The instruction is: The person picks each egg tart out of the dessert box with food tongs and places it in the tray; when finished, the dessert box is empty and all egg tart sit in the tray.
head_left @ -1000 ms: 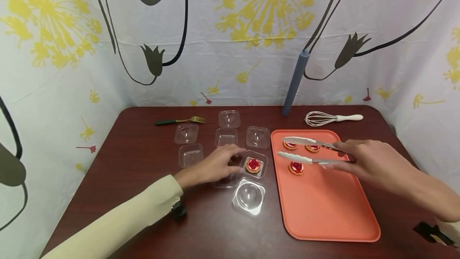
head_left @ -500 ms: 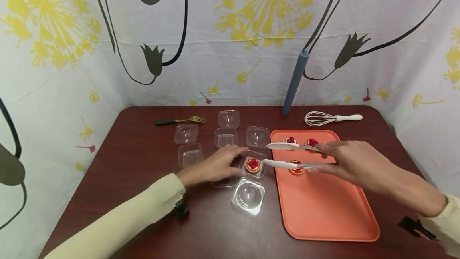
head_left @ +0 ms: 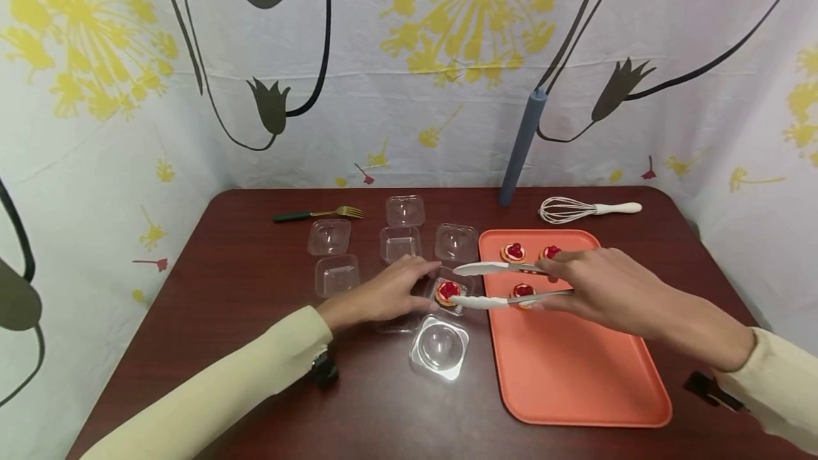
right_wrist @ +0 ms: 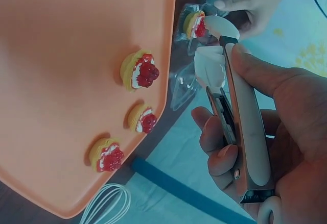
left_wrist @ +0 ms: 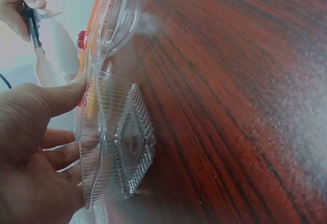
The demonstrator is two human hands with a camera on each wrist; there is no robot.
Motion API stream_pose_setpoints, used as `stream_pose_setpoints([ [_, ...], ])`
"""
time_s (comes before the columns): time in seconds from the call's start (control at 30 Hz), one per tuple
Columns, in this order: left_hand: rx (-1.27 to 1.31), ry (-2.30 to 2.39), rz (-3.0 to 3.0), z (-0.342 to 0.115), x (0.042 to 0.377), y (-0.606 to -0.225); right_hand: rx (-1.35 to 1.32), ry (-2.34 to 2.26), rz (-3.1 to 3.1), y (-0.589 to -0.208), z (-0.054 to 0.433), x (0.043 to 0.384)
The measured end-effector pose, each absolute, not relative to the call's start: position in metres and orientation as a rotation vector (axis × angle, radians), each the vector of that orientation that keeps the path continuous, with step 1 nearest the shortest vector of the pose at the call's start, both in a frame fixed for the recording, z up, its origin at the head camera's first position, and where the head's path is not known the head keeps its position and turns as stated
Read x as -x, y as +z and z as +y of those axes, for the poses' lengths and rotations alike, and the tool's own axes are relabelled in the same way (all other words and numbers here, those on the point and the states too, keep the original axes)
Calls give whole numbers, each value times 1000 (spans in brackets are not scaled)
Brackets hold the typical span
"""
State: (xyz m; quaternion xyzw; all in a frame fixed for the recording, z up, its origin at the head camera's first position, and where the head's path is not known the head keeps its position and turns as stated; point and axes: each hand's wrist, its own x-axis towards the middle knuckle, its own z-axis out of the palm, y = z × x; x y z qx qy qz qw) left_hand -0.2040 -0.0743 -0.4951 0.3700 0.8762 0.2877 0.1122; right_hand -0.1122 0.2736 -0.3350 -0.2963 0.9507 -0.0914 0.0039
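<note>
My left hand (head_left: pixel 386 291) holds the left side of a clear plastic container (right_wrist: pixel 181 33) between thumb and fingers. A small tart (head_left: pixel 444 292) with red topping sits in that container. My right hand (head_left: pixel 607 289) grips kitchen tongs (right_wrist: pixel 250 124) with white tips. The tongs' jaws are spread over the container, and the lower tip overlaps the tart in the head view. Three more tarts stand at the far end of the orange tray (head_left: pixel 581 375): one at the back left (head_left: pixel 513 252), one at the back right (head_left: pixel 551 253), and one nearer (head_left: pixel 523 292), partly behind the tongs.
A clear domed lid (head_left: pixel 439 348) lies in front of the container. Several other clear containers and lids surround the left hand, including an open one (head_left: pixel 337 276). Behind them lies a fork (head_left: pixel 319 214). A whisk (head_left: pixel 588 209) and a blue roll (head_left: pixel 522 148) are at the back.
My right hand has moved left with the tongs, from above the tray to over the tart in the container. The left hand stays at the container with little movement.
</note>
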Motion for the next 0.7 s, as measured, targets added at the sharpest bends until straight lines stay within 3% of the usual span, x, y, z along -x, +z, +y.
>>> stream_pose_setpoints([
  [0.33, -1098, 858, 2600, -73, 205, -498, 985, -222, 2962, -329, 261, 119],
  [0.57, -1021, 926, 2533, -72, 183, -451, 1080, -126, 2967, -326, 254, 122],
  [0.7, -1011, 927, 2545, -72, 186, -458, 1088, -77, 2969, -326, 251, 124],
])
